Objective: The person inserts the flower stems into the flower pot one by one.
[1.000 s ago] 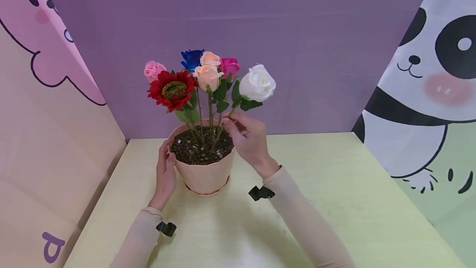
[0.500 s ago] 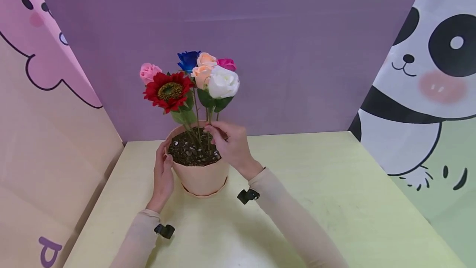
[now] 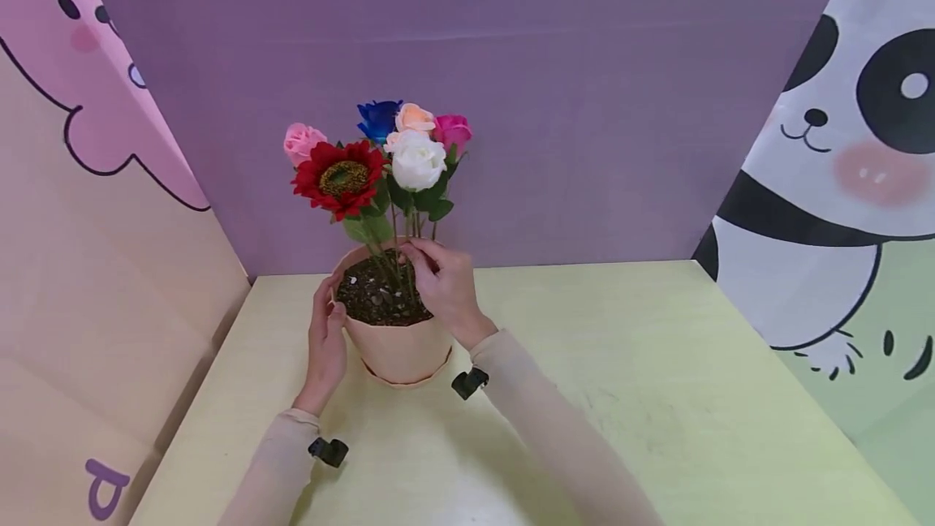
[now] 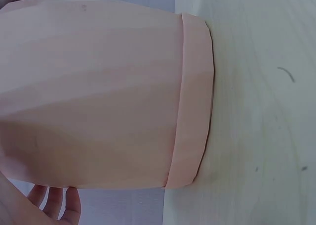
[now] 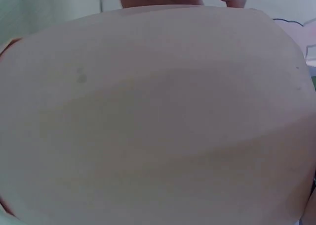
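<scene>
In the head view, a pale peach flowerpot (image 3: 398, 347) with dark soil (image 3: 372, 299) stands on a matching saucer. My left hand (image 3: 326, 347) rests against the pot's left side, its thumb toward the front and its fingers further back near the rim. Over the pot's right side, my right hand (image 3: 444, 282) pinches the stem of a white rose (image 3: 418, 161) between thumb and fingers. The stem's lower end is hard to make out behind the hand. Both wrist views are mostly filled by the pot wall (image 4: 98, 86).
Around the white rose stand a red sunflower (image 3: 342, 178), a light pink rose (image 3: 303, 143), a blue rose (image 3: 379, 119), peach roses (image 3: 415, 117) and a magenta rose (image 3: 453, 131). The pale table (image 3: 584, 364) meets a purple backdrop (image 3: 584, 144) behind the pot.
My right hand has brought the white rose leftward, from the pot's right side to in front of the peach roses, and lower. The left hand has stayed against the pot.
</scene>
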A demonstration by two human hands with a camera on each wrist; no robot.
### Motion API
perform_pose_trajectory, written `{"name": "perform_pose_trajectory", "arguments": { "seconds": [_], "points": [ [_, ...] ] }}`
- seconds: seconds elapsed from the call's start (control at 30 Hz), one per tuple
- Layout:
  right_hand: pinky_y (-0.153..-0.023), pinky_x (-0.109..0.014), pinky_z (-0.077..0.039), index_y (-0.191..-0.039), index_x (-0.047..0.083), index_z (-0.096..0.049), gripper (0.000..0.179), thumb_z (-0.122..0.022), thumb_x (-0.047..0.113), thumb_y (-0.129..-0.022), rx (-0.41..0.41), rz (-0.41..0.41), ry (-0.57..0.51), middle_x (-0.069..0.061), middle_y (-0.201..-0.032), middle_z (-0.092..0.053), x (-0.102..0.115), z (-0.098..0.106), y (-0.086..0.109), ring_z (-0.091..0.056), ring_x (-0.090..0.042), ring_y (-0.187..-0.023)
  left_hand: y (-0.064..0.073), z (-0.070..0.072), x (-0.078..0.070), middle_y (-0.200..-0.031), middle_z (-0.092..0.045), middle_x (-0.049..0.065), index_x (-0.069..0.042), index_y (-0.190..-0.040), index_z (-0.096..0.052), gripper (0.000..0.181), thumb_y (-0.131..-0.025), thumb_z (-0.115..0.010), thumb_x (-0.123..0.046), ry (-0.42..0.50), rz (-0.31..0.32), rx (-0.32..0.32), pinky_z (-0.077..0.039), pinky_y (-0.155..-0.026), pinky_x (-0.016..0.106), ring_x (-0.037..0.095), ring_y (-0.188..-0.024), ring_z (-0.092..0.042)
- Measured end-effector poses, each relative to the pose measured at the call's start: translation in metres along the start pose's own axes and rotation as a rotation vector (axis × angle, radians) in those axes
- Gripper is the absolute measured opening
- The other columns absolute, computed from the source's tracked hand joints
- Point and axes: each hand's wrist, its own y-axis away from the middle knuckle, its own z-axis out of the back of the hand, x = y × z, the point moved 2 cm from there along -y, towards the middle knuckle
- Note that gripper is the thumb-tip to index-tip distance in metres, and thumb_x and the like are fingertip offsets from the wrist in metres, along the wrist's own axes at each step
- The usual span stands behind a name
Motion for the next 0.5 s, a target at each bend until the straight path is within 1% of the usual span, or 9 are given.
{"name": "perform_pose_trajectory", "arguments": {
  "seconds": [0.1, 0.2, 0.3, 0.37, 0.43, 0.5],
  "points": [
    [-0.055, -0.019, -0.043, -0.106, -0.009, -0.08, 0.016, -0.068, -0.001, -0.1, -0.015, -0.019, -0.013, -0.022, -0.091, -0.081, -0.0035, -0.0009, 0.0007, -0.069, -0.028, -0.061, 0.0002, -0.002, -0.0014, -0.175, -0.029, 0.01, -0.013, -0.165, -0.033, 0.049, -0.116, -0.032, -0.021, -0.001, 0.008, -0.003, -0.029, -0.123, 0.067, 0.042, -0.156, -0.03],
    [-0.055, -0.019, -0.045, -0.106, -0.009, -0.08, 0.017, -0.067, 0.001, -0.101, -0.004, -0.019, -0.018, -0.022, -0.09, -0.08, -0.0057, -0.0015, -0.0008, -0.069, -0.026, -0.061, -0.0003, -0.0029, -0.003, -0.175, -0.028, 0.011, -0.013, -0.165, -0.032, 0.049, -0.116, -0.031, -0.021, -0.006, 0.005, -0.003, -0.03, -0.122, 0.067, 0.042, -0.156, -0.031],
    [-0.054, -0.019, -0.043, -0.106, -0.008, -0.08, 0.017, -0.067, 0.001, -0.101, 0.003, -0.024, -0.027, -0.022, -0.088, -0.08, -0.0057, -0.0007, -0.0002, -0.068, -0.026, -0.059, 0.0011, -0.0038, -0.0029, -0.175, -0.028, 0.011, -0.013, -0.166, -0.031, 0.05, -0.117, -0.031, -0.022, -0.004, 0.004, 0.005, -0.031, -0.122, 0.067, 0.042, -0.156, -0.031],
    [-0.054, -0.019, -0.042, -0.106, -0.008, -0.08, 0.017, -0.067, 0.002, -0.102, 0.007, -0.022, -0.046, -0.021, -0.088, -0.08, -0.0058, -0.0001, -0.0002, -0.07, -0.027, -0.06, 0.0015, -0.0041, -0.0036, -0.175, -0.027, 0.011, -0.013, -0.165, -0.03, 0.05, -0.117, -0.031, -0.023, -0.011, 0.005, 0.006, -0.03, -0.123, 0.067, 0.042, -0.157, -0.03],
    [-0.056, -0.019, -0.046, -0.108, -0.007, -0.08, 0.017, -0.068, 0.003, -0.102, 0.007, -0.012, -0.057, -0.019, -0.09, -0.081, -0.0058, 0.0002, 0.0004, -0.074, -0.029, -0.066, 0.0016, -0.0043, -0.0041, -0.175, -0.028, 0.011, -0.012, -0.165, -0.031, 0.049, -0.116, -0.031, -0.022, -0.015, 0.007, -0.002, -0.028, -0.124, 0.067, 0.042, -0.158, -0.029],
    [-0.056, -0.02, -0.05, -0.109, -0.006, -0.081, 0.017, -0.068, 0.004, -0.102, -0.001, -0.009, -0.074, -0.019, -0.092, -0.081, -0.0064, 0.0006, 0.003, -0.073, -0.027, -0.062, 0.0029, -0.0044, -0.0048, -0.174, -0.028, 0.011, -0.012, -0.164, -0.031, 0.049, -0.116, -0.032, -0.021, -0.02, 0.013, -0.002, -0.026, -0.125, 0.067, 0.041, -0.158, -0.029]
  ]
}}
